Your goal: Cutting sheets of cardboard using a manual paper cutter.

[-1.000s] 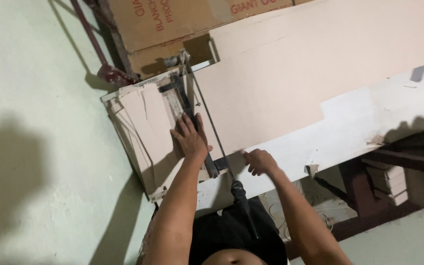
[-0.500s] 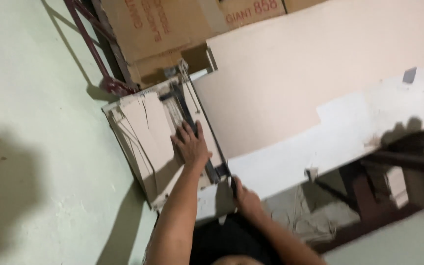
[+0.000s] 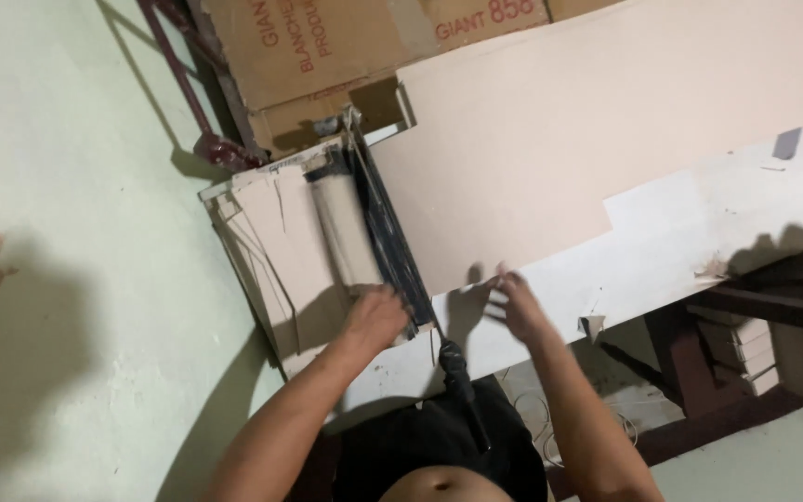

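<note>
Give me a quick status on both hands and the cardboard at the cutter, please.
Left hand pressing down on cut strip beside cutter blade. Right hand open, at edge of large cardboard sheet. Blade handle free between them.

cut cardboard strip (image 3: 346,232) | pale, narrow, flat on cutter bed | large beige cardboard sheet (image 3: 587,139) | flat, right of blade

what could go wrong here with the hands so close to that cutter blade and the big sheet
1. The left hand presses the cut strips right beside the cutter's dark blade arm; if the arm shifts, fingers could get pinched or cut.
2. The right hand is only at the edge of the large board sheet, so the sheet may slide or feed in skewed.
3. The black handle juts toward the person's body and could get bumped.
</note>
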